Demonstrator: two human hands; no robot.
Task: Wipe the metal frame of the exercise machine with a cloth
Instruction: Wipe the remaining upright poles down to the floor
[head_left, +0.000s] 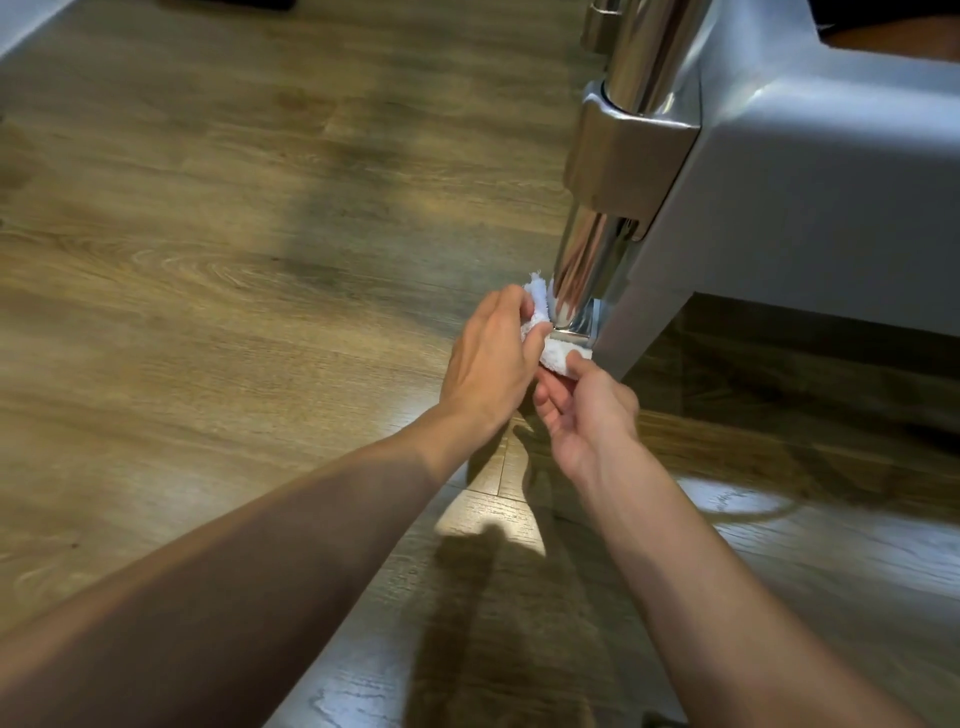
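A shiny chrome tube (587, 260) of the exercise machine runs down through a metal bracket (623, 156) toward the floor. A small white cloth (558, 358) is wrapped against the tube's lower end. My left hand (491, 374) grips the cloth's left part and presses it to the tube. My right hand (587, 410) pinches the cloth's lower right end between thumb and fingers, just below the tube's foot. Part of the cloth is hidden behind my left hand.
The machine's grey painted body (810, 197) fills the upper right, with a dark gap under it. Wood-look plank flooring (208, 260) spreads to the left and below. A bright patch of light lies on the floor (498, 519) under my wrists.
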